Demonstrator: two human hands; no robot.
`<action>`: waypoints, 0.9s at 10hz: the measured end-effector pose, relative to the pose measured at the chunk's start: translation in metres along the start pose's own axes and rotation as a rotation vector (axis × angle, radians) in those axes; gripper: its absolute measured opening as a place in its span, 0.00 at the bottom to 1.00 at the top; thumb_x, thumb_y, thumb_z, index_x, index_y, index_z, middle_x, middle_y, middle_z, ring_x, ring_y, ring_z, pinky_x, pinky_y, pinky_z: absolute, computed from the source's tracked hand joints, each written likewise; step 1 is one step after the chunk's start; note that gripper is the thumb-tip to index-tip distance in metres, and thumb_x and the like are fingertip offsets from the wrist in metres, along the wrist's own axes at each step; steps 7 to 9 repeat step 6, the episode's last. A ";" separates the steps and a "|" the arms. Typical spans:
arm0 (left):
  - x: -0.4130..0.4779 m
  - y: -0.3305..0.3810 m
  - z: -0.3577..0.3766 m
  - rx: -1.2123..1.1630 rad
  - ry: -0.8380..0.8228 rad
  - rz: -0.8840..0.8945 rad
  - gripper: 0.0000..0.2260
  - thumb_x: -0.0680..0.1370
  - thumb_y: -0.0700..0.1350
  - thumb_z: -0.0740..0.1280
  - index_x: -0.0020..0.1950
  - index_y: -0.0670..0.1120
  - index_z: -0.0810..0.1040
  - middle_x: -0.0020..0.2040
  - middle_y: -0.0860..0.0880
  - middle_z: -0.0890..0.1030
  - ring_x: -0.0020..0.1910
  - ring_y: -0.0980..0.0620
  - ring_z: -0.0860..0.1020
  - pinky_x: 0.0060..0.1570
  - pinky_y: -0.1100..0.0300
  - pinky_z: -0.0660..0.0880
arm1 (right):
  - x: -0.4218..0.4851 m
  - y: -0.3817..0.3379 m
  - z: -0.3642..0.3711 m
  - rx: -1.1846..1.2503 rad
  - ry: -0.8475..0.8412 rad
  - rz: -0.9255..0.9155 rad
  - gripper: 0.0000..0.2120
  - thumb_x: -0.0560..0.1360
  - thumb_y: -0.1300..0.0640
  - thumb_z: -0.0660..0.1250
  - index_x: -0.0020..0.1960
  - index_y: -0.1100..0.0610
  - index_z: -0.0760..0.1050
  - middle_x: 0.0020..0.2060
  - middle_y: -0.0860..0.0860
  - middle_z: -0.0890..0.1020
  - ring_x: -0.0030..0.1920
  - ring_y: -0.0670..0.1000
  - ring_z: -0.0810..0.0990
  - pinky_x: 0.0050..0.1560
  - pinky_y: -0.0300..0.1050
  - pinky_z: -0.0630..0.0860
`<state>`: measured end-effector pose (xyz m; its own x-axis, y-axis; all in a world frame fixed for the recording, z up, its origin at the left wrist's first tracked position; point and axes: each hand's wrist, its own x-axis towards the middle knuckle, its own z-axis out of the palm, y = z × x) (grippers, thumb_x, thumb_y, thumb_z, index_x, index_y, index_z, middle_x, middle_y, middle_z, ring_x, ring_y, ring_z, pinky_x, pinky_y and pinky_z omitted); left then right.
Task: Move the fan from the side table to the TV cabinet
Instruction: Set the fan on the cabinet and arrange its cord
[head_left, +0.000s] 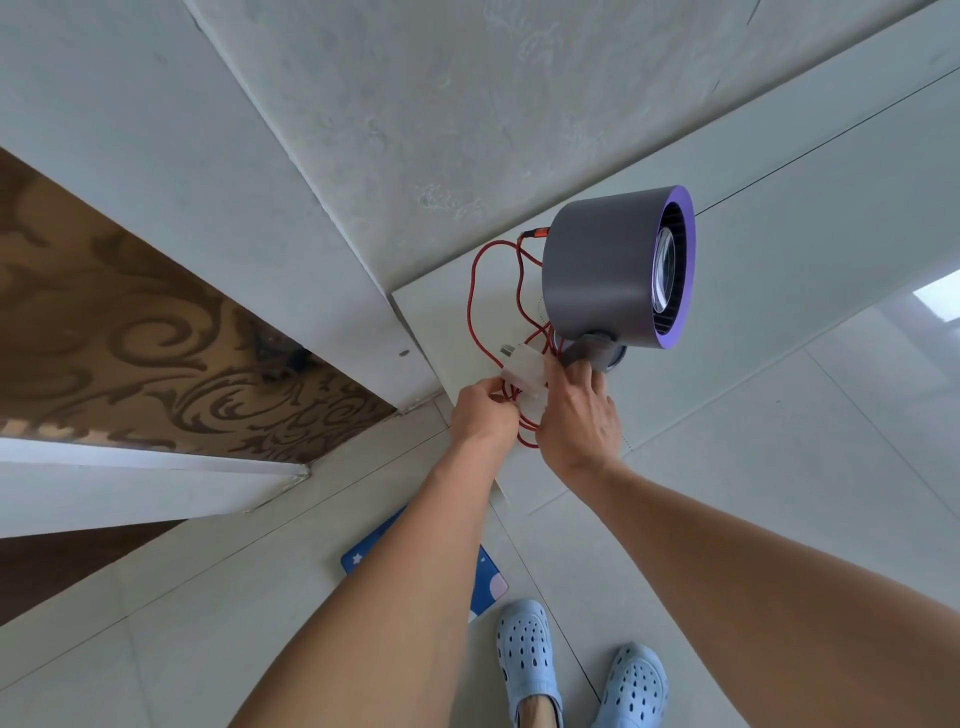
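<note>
A grey drum-shaped fan (602, 265) with a purple front ring stands on a pale white cabinet top (779, 249), its face turned to the right. My right hand (576, 415) grips the fan's grey stand at the base. A red cable (475, 291) runs from the back of the fan in loose loops down to a white plug adapter (522, 369). My left hand (483, 410) pinches the cable and the adapter just left of the fan base.
A grey textured wall (415, 130) rises behind the cabinet top. A brown patterned panel (130, 338) lies to the left. On the tiled floor below are a blue mat (488, 577) and my feet in light blue clogs (524, 654).
</note>
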<state>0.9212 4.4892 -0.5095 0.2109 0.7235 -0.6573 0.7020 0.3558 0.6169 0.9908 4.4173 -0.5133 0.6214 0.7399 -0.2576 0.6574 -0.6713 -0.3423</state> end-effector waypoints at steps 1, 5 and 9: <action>-0.004 0.001 -0.001 -0.014 -0.046 -0.029 0.18 0.78 0.38 0.64 0.68 0.49 0.75 0.48 0.52 0.78 0.38 0.59 0.74 0.33 0.66 0.69 | -0.005 -0.002 -0.005 -0.015 -0.024 0.009 0.32 0.72 0.65 0.64 0.74 0.54 0.59 0.62 0.57 0.71 0.61 0.59 0.69 0.54 0.51 0.73; -0.035 0.014 -0.015 -0.131 -0.031 -0.046 0.17 0.78 0.41 0.66 0.67 0.47 0.75 0.64 0.45 0.77 0.59 0.44 0.76 0.58 0.51 0.77 | -0.023 -0.014 -0.041 0.088 -0.004 0.112 0.19 0.75 0.63 0.60 0.65 0.54 0.72 0.61 0.53 0.74 0.61 0.55 0.71 0.52 0.49 0.72; -0.053 0.019 -0.020 -0.131 -0.017 -0.028 0.18 0.78 0.42 0.66 0.69 0.46 0.74 0.65 0.45 0.77 0.59 0.45 0.76 0.60 0.49 0.76 | -0.036 -0.013 -0.060 0.110 0.007 0.117 0.19 0.75 0.64 0.59 0.65 0.54 0.73 0.59 0.53 0.75 0.61 0.55 0.71 0.51 0.49 0.70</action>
